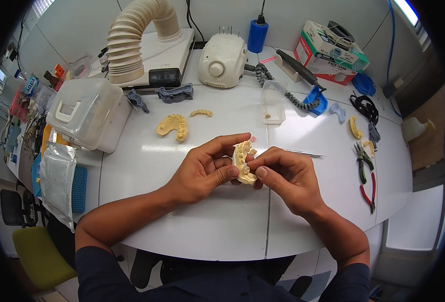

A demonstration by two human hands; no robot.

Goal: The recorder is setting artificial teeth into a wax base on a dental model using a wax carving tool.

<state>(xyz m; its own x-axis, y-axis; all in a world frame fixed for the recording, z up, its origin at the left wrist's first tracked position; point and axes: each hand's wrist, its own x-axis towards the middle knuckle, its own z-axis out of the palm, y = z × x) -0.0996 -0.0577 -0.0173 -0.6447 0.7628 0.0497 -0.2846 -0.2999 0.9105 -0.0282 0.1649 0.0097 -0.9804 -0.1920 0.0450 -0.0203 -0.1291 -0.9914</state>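
My left hand [202, 171] grips a pale yellow plaster dental model [242, 158] from its left side, thumb on the front and fingers behind. The model is held tilted above the table, its row of teeth facing right. Curled in at the model's right side, my right hand [295, 183] has its thumb and index finger close together against the teeth. Whether a small piece sits between those fingertips is hidden. Just behind the right hand lies a thin metal instrument [305, 153]. A tiny pink bit [253, 139] rests beyond the model.
Farther left are a plaster arch [182, 128], a short tooth row [201, 113] and a grey mould [175, 93]. A clear open box [273, 114] stands ahead. Pliers [362, 161] and red-handled cutters [368, 194] lie right. Behind are a suction hose [126, 48], white control unit [222, 63] and handpiece [298, 66].
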